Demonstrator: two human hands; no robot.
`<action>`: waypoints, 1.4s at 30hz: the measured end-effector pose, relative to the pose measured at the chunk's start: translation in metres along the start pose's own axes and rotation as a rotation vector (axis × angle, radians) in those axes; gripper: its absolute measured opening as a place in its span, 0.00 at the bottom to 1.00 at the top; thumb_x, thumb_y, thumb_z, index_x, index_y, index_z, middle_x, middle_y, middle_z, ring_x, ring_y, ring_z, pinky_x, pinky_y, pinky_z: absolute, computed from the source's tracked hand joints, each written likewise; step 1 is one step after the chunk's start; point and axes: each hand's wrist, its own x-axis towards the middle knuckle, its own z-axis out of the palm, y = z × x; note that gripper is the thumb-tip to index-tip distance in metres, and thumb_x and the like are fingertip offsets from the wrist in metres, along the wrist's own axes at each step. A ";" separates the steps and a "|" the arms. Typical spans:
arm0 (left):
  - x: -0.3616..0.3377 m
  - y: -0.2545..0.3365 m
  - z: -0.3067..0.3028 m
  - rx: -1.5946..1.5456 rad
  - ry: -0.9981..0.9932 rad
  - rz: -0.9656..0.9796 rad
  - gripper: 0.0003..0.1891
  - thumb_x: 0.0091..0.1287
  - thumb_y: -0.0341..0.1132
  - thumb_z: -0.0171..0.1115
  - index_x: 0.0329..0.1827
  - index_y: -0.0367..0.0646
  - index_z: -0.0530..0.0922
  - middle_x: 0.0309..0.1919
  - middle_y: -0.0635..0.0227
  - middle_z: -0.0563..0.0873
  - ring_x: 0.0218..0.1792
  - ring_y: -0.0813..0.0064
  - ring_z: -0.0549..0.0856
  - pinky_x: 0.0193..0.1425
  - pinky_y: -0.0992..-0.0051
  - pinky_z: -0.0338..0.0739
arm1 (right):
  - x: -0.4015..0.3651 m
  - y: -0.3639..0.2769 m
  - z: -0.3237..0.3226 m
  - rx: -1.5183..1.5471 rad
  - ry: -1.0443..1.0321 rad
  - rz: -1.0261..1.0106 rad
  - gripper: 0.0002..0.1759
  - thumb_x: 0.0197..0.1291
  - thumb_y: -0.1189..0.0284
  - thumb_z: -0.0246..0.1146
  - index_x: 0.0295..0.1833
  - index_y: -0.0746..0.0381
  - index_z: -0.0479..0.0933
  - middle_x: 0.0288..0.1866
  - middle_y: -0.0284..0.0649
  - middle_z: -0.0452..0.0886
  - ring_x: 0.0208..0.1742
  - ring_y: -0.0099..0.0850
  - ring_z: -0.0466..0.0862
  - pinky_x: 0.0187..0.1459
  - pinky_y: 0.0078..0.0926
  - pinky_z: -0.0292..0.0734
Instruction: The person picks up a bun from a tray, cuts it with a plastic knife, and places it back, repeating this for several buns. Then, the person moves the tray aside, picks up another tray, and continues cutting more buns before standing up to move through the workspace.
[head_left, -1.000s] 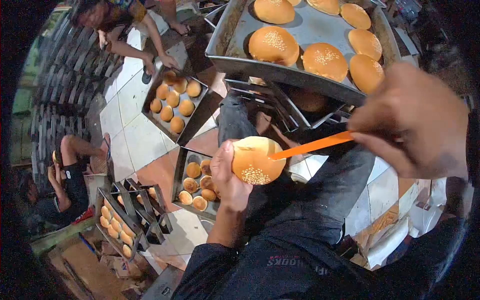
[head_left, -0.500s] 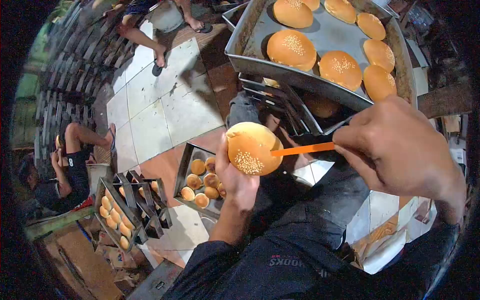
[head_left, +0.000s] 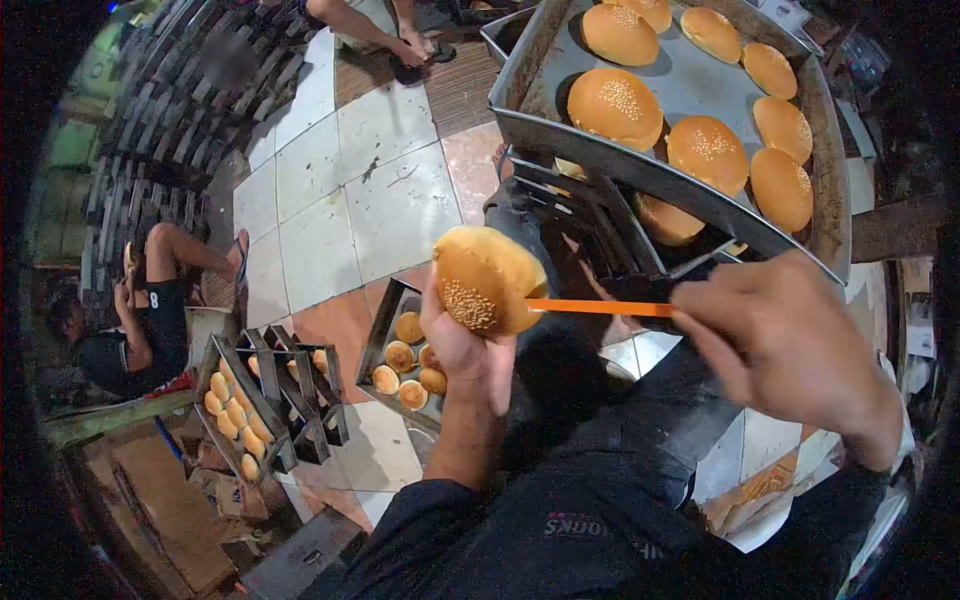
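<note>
A round bun point(head_left: 488, 285) with a sesame-topped golden crust rests in my left hand point(head_left: 466, 350), its fingers wrapped round the lower left side. The bun is tilted, showing a paler flank at its upper right. My right hand point(head_left: 790, 345) is closed on the end of a thin, flat orange stick point(head_left: 605, 307). Its far tip meets the right edge of the bun; whether it goes inside is hard to see. Above my right hand, a large metal tray point(head_left: 640, 165) holds several sesame buns point(head_left: 707, 153).
Below the large tray are stacked trays point(head_left: 600, 215) with more buns. On the tiled floor stand a tray of small buns point(head_left: 410, 355) and a tilted rack of trays point(head_left: 285, 390). A person point(head_left: 140, 320) sits at the left; another person's feet point(head_left: 420, 55) show at the top.
My view has shifted, so the surroundings sit further right. The bun has moved slightly left and tilted, showing more of its pale side. The orange stick still touches its right edge.
</note>
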 end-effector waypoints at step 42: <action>0.179 -0.184 0.305 2.118 -1.417 0.117 0.14 0.57 0.37 0.57 0.41 0.37 0.82 0.40 0.57 0.85 0.45 0.62 0.84 0.46 0.68 0.77 | -0.226 0.129 0.116 0.714 1.424 0.794 0.16 0.66 0.65 0.56 0.40 0.69 0.80 0.14 0.26 0.65 0.14 0.13 0.62 0.17 0.15 0.51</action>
